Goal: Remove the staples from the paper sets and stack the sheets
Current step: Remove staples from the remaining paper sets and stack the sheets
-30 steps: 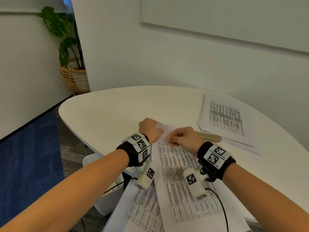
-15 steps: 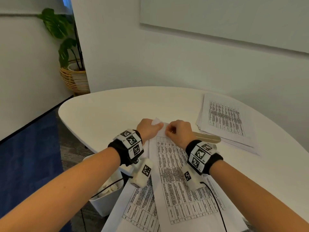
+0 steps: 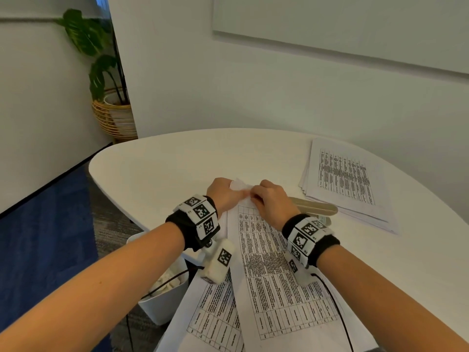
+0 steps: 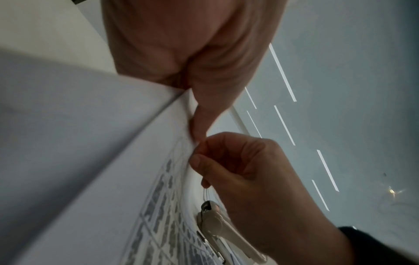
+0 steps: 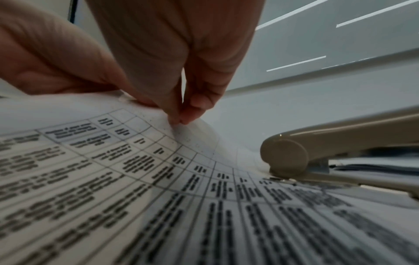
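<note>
**Staple corner being worked, stack part-built**

White table (image 3: 157, 161): finished stack (image 3: 345, 184) far right. Stapled set (image 3: 274, 270) at near edge; left hand (image 3: 223, 193) pinches its corner, right hand (image 3: 270, 201) pinches beside it, perhaps the staple. More sheets underneath remain.

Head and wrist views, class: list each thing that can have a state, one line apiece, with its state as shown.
Left hand: pinching the far corner of the paper set.
Right hand: fingertips pinching at the same corner.
Paper set: on the table, far corner lifted.
Finished stack: lying flat, untouched.
Beige stapler tool: lying on the table, unheld.
Bin: open, crumpled paper inside.
</note>
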A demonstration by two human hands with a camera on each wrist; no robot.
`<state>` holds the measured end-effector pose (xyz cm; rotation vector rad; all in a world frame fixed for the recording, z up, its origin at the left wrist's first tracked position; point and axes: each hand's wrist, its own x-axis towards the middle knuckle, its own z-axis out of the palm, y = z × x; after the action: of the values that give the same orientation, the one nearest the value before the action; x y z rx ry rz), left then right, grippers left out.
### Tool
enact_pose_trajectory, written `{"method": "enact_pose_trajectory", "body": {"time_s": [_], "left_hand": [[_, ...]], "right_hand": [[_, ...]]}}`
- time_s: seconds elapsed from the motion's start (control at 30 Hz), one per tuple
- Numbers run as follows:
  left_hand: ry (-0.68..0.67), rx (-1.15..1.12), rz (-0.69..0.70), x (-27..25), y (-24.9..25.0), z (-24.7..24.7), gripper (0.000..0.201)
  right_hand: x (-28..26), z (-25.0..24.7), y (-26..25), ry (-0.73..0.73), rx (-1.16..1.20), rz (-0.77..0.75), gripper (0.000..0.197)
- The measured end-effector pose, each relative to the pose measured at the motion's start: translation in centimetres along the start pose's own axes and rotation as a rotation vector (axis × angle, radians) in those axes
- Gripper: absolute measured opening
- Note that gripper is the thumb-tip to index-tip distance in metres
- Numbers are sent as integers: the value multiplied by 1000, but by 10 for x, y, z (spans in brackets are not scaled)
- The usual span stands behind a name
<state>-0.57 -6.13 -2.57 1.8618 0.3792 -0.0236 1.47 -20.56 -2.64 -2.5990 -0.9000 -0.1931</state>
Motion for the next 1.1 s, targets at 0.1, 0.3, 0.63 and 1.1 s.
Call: {"method": "enact_pose_trajectory", "body": {"time_s": [0.1, 0.3, 0.63, 1.1], "left_hand": [[12, 81, 16, -3, -1, 0, 32], [47, 37, -10, 2, -4, 4, 33], [94, 195, 281, -12, -6, -8, 21], [-105, 17, 128, -31, -2, -5, 6]], "right_hand": [[1, 3, 3, 53, 125, 81, 13], [-3, 4, -6, 57, 350, 152, 7], [-11, -17, 15, 161, 483, 324, 13], [-28, -24, -9, 121, 363, 125, 58]]}}
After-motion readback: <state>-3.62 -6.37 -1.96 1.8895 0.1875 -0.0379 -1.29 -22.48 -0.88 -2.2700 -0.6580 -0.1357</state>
